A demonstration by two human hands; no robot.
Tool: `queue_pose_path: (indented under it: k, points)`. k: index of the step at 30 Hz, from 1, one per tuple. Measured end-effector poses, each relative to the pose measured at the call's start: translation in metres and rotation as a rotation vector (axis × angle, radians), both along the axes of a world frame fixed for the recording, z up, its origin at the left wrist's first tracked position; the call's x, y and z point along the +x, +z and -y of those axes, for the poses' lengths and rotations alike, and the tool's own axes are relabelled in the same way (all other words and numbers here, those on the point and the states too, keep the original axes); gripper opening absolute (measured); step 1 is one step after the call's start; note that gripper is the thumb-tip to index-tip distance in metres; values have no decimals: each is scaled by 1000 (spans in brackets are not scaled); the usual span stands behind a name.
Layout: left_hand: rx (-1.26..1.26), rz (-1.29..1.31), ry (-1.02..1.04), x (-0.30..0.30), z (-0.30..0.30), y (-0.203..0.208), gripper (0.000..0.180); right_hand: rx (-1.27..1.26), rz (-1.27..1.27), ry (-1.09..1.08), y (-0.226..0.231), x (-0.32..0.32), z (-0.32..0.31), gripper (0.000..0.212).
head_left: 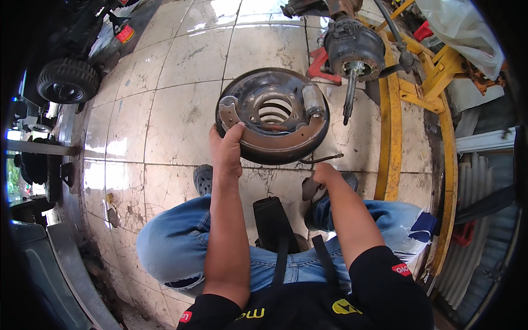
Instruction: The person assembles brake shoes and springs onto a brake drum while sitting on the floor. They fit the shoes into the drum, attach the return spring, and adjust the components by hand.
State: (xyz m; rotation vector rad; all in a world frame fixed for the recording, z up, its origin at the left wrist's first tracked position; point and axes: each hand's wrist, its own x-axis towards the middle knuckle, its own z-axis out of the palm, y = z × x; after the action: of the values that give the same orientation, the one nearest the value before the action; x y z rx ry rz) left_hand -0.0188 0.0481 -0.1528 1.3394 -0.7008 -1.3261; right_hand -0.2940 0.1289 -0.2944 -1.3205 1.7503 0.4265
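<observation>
Head view: left hand gripped near-left rim of round rusty brake backing plate, fingers wrapped over edge beside curved brown brake shoe. Plate stood tilted on cracked pale floor tiles, centre. Right hand closed on thin dark metal rod, just near-right of plate. Far right: dark axle hub w/ shaft beside yellow steel frame. Black wheel far left.

Rusty brown brake plate, yellow steel frame, blue jeans, cream cracked floor tiles.
</observation>
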Motion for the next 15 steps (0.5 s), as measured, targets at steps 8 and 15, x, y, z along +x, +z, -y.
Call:
queue_pose_path:
  k: [8,15]
  points:
    - [-49,-15,-37,-16,-4,21,59,299,-167,-56,134,-55,52,20]
    - [5,-59,-19,-16,-6,36,65,-36,-329,82,270,-70,75,34]
